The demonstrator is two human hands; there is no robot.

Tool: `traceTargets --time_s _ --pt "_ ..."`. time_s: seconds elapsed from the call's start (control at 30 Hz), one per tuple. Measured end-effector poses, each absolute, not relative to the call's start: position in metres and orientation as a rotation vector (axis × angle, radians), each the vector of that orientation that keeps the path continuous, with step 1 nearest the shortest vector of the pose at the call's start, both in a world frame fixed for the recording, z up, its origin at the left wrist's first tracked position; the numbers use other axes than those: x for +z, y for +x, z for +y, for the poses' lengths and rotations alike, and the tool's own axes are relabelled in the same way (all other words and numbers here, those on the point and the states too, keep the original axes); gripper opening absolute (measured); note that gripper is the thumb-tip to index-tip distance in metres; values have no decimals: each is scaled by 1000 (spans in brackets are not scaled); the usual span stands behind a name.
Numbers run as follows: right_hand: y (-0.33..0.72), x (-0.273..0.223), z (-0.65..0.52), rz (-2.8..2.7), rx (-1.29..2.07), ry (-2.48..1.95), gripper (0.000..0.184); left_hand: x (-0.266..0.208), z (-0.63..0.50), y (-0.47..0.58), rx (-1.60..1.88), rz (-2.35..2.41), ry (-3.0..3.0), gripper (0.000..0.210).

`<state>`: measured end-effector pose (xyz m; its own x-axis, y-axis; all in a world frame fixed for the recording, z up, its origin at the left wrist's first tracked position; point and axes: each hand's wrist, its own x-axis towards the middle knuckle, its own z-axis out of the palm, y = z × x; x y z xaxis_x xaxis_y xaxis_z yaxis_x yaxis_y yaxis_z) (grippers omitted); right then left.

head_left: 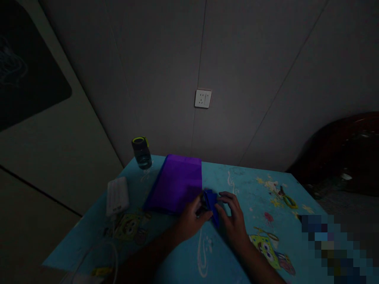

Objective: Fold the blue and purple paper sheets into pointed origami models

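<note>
A small piece of folded blue paper (211, 204) stands between my two hands, just right of the stack of purple paper (180, 183). My left hand (192, 217) is closed on its left side, thumb in front and fingers partly hidden behind. On the other side, my right hand (234, 219) has its fingers curved and apart. Its thumb tip meets the paper's right edge. Dim light makes the exact folds hard to make out.
A water bottle (142, 154) stands at the back left of the cartoon-patterned blue table (219, 252). Nearer lies a white power bank (117, 197) with a white cable (114, 246). Scissors (288, 201) with yellowish handles lie at the right. The wall with a socket (203, 98) rises behind.
</note>
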<state>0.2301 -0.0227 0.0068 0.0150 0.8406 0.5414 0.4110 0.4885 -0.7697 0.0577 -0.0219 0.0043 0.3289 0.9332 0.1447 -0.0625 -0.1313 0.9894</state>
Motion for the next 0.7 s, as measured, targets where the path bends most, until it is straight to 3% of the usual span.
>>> traceTargets --time_s 0.23,0.47,0.7 --pt "233 5 -25 -1805 495 -970 38 13 -19 43 992 998 1924 70" --pt "246 0 -27 -1992 310 -1061 52 13 -17 39 952 980 1969 65" --pt "252 2 -24 -1764 314 -1041 35 23 -22 48 1043 862 1505 51"
